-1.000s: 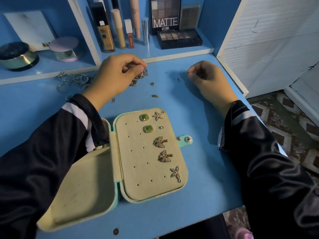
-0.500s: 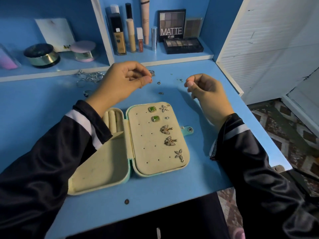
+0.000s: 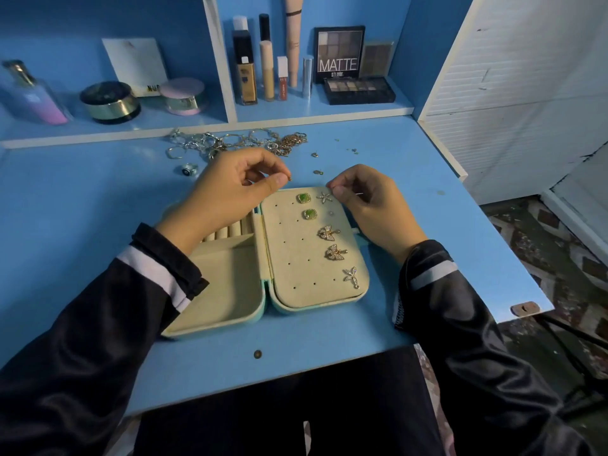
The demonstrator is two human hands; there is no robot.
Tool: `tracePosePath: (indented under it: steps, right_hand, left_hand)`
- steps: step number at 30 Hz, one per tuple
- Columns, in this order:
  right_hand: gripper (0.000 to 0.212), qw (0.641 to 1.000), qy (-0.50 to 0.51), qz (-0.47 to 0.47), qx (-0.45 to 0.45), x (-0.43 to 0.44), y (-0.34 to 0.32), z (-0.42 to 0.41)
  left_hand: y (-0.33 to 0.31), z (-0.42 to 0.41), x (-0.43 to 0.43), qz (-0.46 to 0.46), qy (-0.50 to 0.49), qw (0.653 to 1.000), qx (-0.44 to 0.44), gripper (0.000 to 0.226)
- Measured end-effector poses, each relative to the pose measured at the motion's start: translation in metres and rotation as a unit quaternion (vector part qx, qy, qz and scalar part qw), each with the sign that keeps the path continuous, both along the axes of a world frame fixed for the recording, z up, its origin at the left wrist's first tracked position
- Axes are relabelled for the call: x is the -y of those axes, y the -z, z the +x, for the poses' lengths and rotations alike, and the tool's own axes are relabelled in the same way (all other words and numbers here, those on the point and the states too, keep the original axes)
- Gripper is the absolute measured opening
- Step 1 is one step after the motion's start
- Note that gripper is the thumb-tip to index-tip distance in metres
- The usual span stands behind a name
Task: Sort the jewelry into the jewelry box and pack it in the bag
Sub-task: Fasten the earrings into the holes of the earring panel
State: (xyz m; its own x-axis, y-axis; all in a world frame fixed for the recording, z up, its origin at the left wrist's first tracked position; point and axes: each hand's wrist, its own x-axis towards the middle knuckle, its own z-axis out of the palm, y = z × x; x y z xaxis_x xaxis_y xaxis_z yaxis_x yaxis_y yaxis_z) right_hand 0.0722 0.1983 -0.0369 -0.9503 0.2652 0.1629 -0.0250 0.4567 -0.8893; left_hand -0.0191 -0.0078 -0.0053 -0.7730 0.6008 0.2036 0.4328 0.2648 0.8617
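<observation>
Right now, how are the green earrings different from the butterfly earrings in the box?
The green earrings are square with gold rims; the butterfly earrings are winged, gold and sparkly. The green earrings sit at the far end of the cream panel; the butterfly earrings sit nearer its middle, further right. Both pairs are pinned on that panel of the jewelry box.

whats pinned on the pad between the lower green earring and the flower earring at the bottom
An upper butterfly earring and a lower butterfly earring, in the head view.
</observation>
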Motion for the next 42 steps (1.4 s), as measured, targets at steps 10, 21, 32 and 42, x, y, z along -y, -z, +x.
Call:
tracePosePath:
  steps: [10,21,32,42]
  right_hand:
    - [0.008,0.999,0.002,-0.028,-0.022,0.004,-0.006,0.002]
    - [0.008,0.994,-0.011,-0.101,-0.045,0.002,-0.009,-0.001]
    - [0.009,0.978,-0.049,-0.188,-0.08,0.002,-0.014,-0.003]
    - [0.008,0.976,-0.058,-0.195,-0.084,0.003,-0.014,-0.003]
  left_hand:
    - [-0.004,0.008,0.005,-0.013,-0.004,1.0,0.009,0.011]
    - [-0.004,0.007,0.006,-0.064,-0.02,0.998,-0.009,0.016]
    - [-0.005,0.01,0.005,-0.145,-0.009,0.986,-0.082,0.016]
    - [-0.01,0.014,0.005,-0.173,0.014,0.978,-0.115,0.014]
